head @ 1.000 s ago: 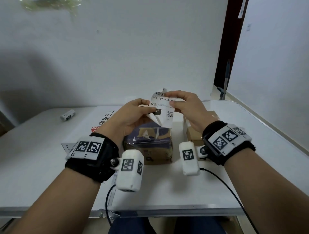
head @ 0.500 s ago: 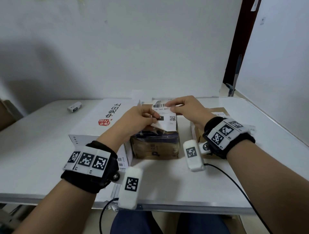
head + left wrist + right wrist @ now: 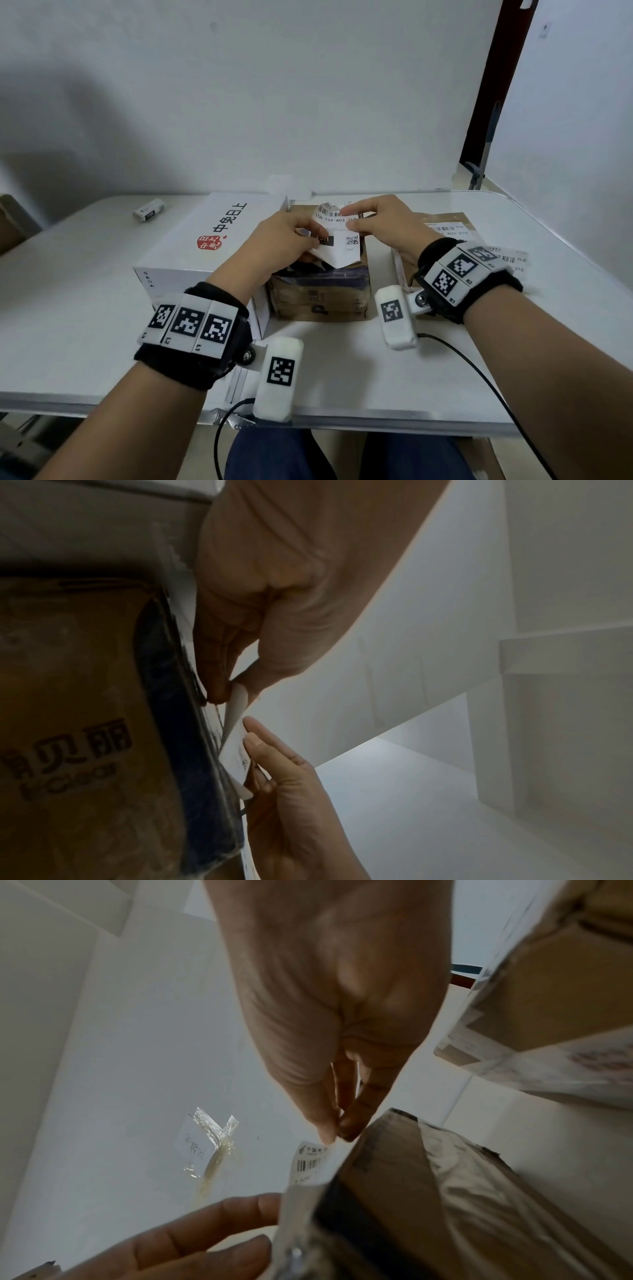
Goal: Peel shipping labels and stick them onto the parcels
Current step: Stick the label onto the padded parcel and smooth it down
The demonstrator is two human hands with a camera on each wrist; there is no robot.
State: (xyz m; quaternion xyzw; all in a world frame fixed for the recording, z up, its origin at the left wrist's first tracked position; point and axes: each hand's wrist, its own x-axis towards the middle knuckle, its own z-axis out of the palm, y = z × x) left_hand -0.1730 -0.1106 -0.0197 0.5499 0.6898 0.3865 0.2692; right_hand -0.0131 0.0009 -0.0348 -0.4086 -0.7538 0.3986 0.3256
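Thin, limp label being laid on the middle parcel, held by its edges.

Head view: the left hand (image 3: 281,240) pinches the shipping label (image 3: 337,240) at its near-left edge and the right hand (image 3: 380,219) pinches its far-right edge, above the brown parcel (image 3: 322,294).
Left wrist view: the paper curls, so it likely creases easily.
Right wrist view: thumb and forefinger close on the label's corner, probably the safest hold.

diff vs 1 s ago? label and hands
The label came down: held up in the air above the brown parcel before, it now lies low over the parcel's top, near corner still curled up. Both hands came down with it. Unchanged: left hand pinches its left edge, right hand its right edge; white box and parcels in place.
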